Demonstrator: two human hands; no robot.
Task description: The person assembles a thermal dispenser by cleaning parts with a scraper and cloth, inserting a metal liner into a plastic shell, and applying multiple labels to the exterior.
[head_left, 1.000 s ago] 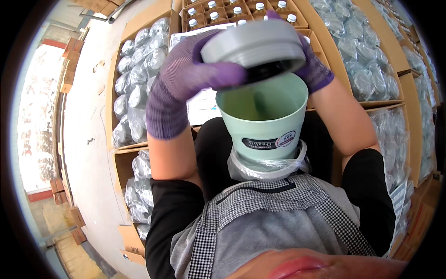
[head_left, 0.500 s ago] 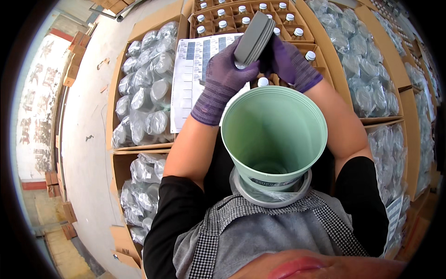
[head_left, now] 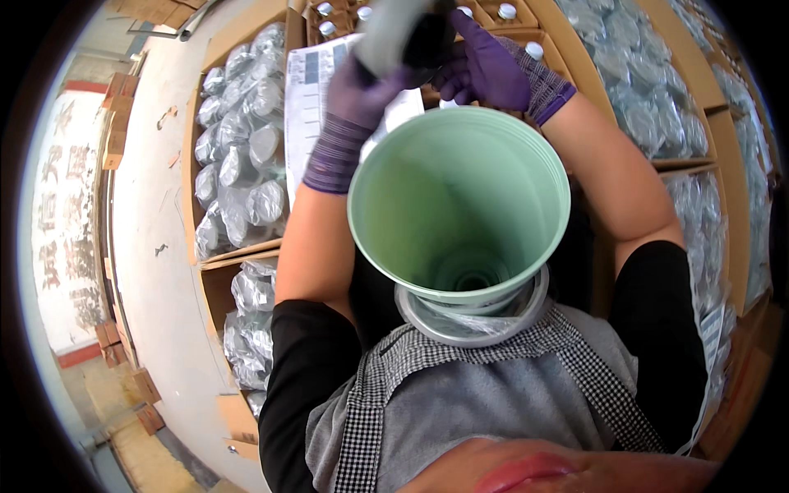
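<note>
My left hand (head_left: 362, 94), in a purple knit glove, grips a grey ridged plastic piece (head_left: 390, 41). The piece is smeared by motion and shows a dark hollow toward the right. Close beside it, my right hand (head_left: 493, 74) in a matching glove has its thumb raised and fingers apart; it looks free of the piece. Below both hands, against my body, stands a pale green plastic bucket (head_left: 411, 197) with its mouth up and nothing visible inside. A grey ring (head_left: 411, 316) with clear plastic film sits under it.
Bottles with white caps (head_left: 507, 11) stand in a divided carton ahead. A printed sheet (head_left: 300, 90) lies left of my hands. Open cartons of plastic-wrapped clear containers (head_left: 238, 160) flank me on the left and right (head_left: 637, 99).
The grey piece has moved up and left with my left hand and turned. My right hand has come away from it and opened. The bucket appears larger and higher in view.
</note>
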